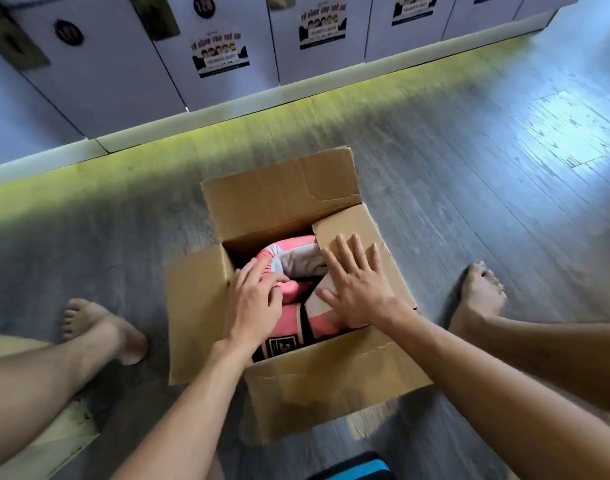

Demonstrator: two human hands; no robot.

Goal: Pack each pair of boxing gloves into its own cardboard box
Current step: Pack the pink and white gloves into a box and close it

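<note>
Pink boxing gloves [296, 299] are pressed into the cardboard box [324, 382] under the left hand's [253, 303] loosely curled fingers; the right hand [355, 292] is laid flat, fingers spread, on the right flap [348, 223].

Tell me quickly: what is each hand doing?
Left hand: open, resting on the pink gloves in the box.
Right hand: open, flat on the flap.

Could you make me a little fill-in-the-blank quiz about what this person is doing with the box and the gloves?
1. The boxing gloves inside the cardboard box are mostly ____ in colour.
2. The right hand lies flat, fingers spread, on one of the box's ____.
3. The left hand rests on the ____ inside the box.
4. The box stands on the ____, between the person's bare feet.

Missing words: pink; flaps; gloves; floor
</note>
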